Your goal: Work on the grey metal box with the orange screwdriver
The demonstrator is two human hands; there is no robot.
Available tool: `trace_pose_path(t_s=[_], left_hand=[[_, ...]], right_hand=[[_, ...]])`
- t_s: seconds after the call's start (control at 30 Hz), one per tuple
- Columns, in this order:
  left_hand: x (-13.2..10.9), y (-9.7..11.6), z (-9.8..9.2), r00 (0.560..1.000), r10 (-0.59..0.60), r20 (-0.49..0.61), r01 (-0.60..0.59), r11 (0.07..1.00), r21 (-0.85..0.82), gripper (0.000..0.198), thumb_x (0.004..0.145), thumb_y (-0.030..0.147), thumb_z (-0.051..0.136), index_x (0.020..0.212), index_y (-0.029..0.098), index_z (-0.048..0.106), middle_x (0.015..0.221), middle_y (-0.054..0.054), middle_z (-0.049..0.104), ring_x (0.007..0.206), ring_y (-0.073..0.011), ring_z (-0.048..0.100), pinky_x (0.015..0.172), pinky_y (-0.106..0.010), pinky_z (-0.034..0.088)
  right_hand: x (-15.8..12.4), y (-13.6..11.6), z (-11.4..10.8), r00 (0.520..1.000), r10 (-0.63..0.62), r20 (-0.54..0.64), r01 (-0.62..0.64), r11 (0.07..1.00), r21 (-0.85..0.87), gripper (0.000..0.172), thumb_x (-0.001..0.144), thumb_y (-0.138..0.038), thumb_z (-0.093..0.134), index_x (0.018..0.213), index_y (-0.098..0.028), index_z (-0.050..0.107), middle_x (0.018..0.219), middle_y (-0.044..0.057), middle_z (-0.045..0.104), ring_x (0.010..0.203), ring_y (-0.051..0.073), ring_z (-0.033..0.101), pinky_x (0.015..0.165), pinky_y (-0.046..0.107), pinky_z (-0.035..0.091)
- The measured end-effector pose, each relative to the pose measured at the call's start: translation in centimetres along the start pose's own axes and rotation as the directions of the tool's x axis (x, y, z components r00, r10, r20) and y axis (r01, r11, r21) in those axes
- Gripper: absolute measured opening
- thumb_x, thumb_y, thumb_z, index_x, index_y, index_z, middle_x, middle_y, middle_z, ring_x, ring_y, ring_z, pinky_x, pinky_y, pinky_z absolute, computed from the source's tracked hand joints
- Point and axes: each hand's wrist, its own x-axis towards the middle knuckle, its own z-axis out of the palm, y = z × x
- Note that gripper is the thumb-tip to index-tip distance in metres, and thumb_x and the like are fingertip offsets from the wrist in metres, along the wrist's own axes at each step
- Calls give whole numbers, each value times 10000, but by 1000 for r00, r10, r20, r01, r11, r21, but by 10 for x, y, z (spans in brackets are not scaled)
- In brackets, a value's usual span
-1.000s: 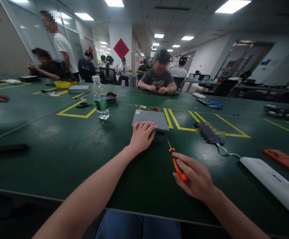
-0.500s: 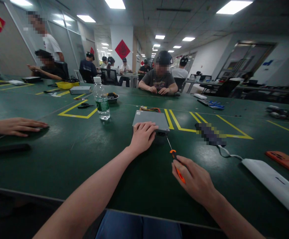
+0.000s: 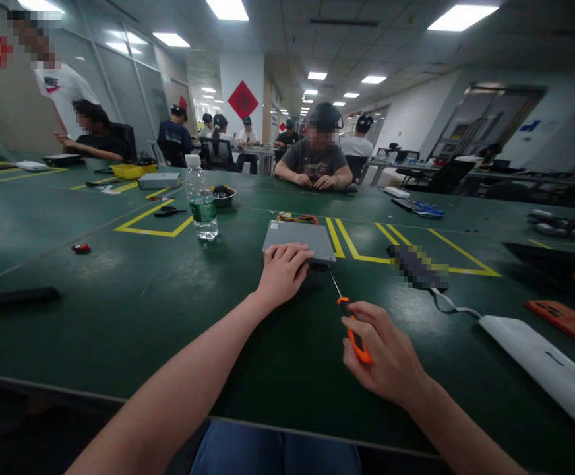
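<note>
Lap: blue trousers show just under the near edge of the dark green worktop.
Right hand: the right hand is low and right of centre. Its fingers are closed round the orange handle of a screwdriver.
Screwdriver: it is tilted, with the handle in the fist. The thin metal shaft runs up and left, and its tip is at the near right corner of the grey metal box. From here I cannot tell whether the tip touches.
Left hand: the left hand lies palm down on the near edge of the box, fingers loosely spread across the lid. It grips nothing and simply rests there.
Grey metal box: it sits flat on the worktop straight ahead, just left of the yellow tape lines.
Wires: a bundle of coloured wires lies against the far side of the box.
Right side: a long white block with a cable lies near the right hand. A flat orange object lies beyond it.
Left side: a small red object lies alone, well apart from the hands.
Water bottle: a clear water bottle stands upright, left of the box and further off. A dark bowl is just behind it.
Far side: a person in a grey shirt sits opposite with both hands on the worktop. More people sit at tables behind.
</note>
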Motion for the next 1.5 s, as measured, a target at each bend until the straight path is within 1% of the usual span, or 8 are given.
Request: trace_pose_path(t_s=[0.27,0.47,0.73,0.87,1.0,1.1,1.3,1.5], left_hand=[[0,0,1,1000,-7,-1,7,1000,4,254,891,231,436,1122,275,530,1223,-6,571,1178,-191,448,964,-390,266],[-1,0,2,1000,-2,-14,2,1000,1,249,890,230,440,1119,277,525,1214,3,576,1172,-184,453,957,-386,267],[-1,-1,1,1000,3,-13,-3,1000,1,250,891,232,442,1122,279,521,1216,8,574,1173,-180,451,959,-385,263],[-1,0,1,1000,-9,-10,9,1000,6,251,889,231,444,1119,282,529,1219,6,572,1173,-186,451,960,-386,266],[-1,1,0,1000,-14,-2,14,1000,2,254,889,231,440,1121,281,531,1223,-1,571,1173,-192,450,960,-390,269],[-1,1,-1,1000,-17,0,17,1000,4,261,885,231,444,1125,283,533,1221,-7,571,1171,-198,452,965,-393,268],[0,1,0,1000,-17,7,17,1000,6,258,883,229,445,1121,282,528,1225,0,570,1175,-187,451,970,-386,262],[0,2,0,1000,-18,-6,18,1000,-8,251,881,226,446,1114,278,524,1221,5,574,1175,-180,451,968,-385,252]], right_hand=[[-5,4,2,995,-74,-67,57,972,-230,99,845,-136,543,933,-142,589,925,116,614,727,148,610,654,243,507],[-1,2,2,998,-64,-22,59,981,-184,126,884,-249,522,837,-173,610,970,115,594,747,153,599,661,263,489],[1,-1,1,999,-47,-10,46,994,-96,107,862,-158,489,903,-122,581,966,141,592,835,181,618,669,261,531],[-2,3,2,993,-106,-60,94,980,-175,123,835,-101,547,955,-106,575,958,143,624,801,158,634,674,228,524],[-6,7,4,994,-62,-91,38,967,-251,81,833,-133,584,902,-173,595,925,89,646,726,130,631,652,224,514],[-4,6,3,997,-42,-65,28,978,-205,37,844,-206,578,850,-180,603,938,100,631,781,164,634,672,259,520],[2,0,0,999,-30,31,31,999,-38,177,848,-199,438,918,-116,578,1036,187,559,878,224,606,681,334,545],[4,-1,2,995,-91,32,92,996,-14,108,850,-131,484,898,-144,579,1014,141,629,742,175,617,643,315,532]])
